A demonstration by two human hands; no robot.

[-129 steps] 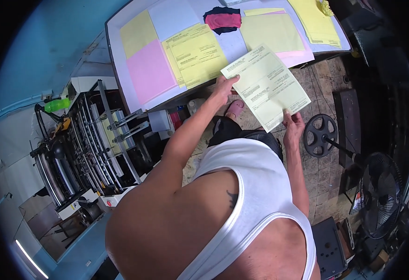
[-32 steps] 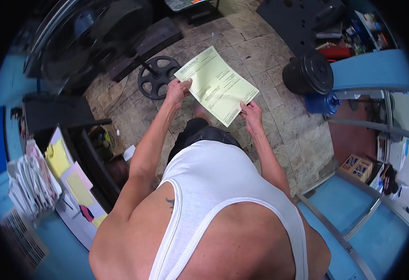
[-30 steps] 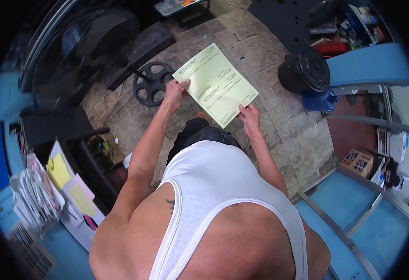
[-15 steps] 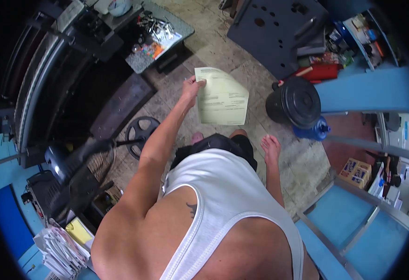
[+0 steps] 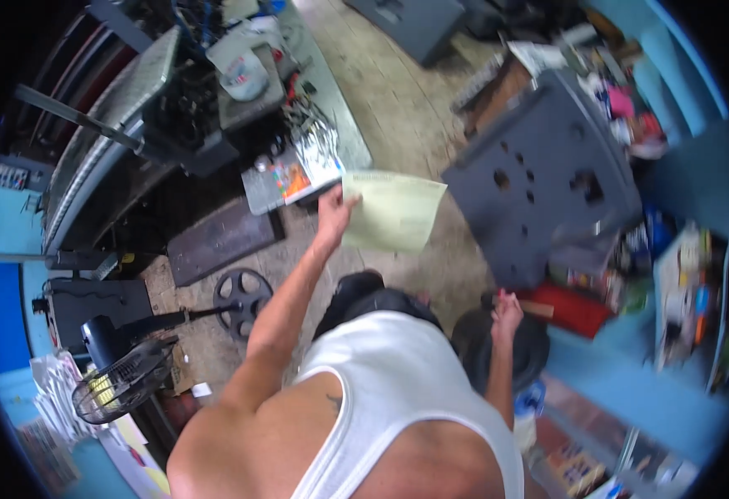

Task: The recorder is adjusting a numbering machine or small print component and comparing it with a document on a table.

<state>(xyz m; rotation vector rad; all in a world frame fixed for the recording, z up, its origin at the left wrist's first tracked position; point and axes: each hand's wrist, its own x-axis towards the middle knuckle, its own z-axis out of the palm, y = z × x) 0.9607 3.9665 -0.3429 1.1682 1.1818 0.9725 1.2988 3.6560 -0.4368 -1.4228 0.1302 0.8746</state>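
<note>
My left hand [image 5: 336, 213] is closed on the left edge of a pale yellow-green paper sheet [image 5: 394, 213], thumb on top. The sheet carries printed lines and hangs out in front of my legs, its right corner lifted. My right hand [image 5: 507, 313] is off to the right, over the dark round lidded bin [image 5: 524, 353]. Its fingers are loosely bent and a little blurred, and I make out nothing held in them. Beside them a wooden handle [image 5: 538, 308] lies by a red object [image 5: 572, 311].
A bench [image 5: 352, 137] with shiny metal tools stands ahead left. Machinery [image 5: 152, 79] fills the left side. A fan [image 5: 123, 378] and a spoked black wheel [image 5: 242, 303] are at left. A large grey panel with holes [image 5: 547, 175] leans ahead right, near cluttered shelves [image 5: 685, 283].
My view has swung right and forward, showing more of the bench and grey panel. My right hand has come over the bin beside the red object. The paper stays in my left hand.
</note>
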